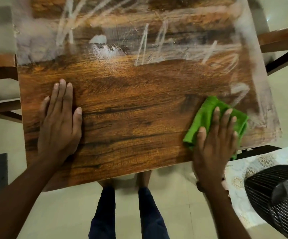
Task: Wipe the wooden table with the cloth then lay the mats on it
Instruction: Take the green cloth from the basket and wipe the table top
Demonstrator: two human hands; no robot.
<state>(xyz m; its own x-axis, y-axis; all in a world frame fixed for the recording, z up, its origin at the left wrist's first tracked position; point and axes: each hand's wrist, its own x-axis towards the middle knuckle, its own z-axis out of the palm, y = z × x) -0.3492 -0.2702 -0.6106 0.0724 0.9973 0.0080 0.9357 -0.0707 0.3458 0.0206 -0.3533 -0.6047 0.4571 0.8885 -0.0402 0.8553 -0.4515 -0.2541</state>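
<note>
A wooden table fills the view. Its near half shows bare dark grain, while its far half and right edge carry white powdery streaks. My right hand presses flat on a folded green cloth near the table's front right corner, fingers straight. Flat on the wood at the front left lies my left hand, fingers straight and holding nothing. A pale patterned mat lies at the lower right, beyond the table's corner.
A black ribbed object sits on the patterned mat at the lower right. Wooden chair or bench parts flank the table on both sides. My legs stand on the pale tiled floor below the near edge.
</note>
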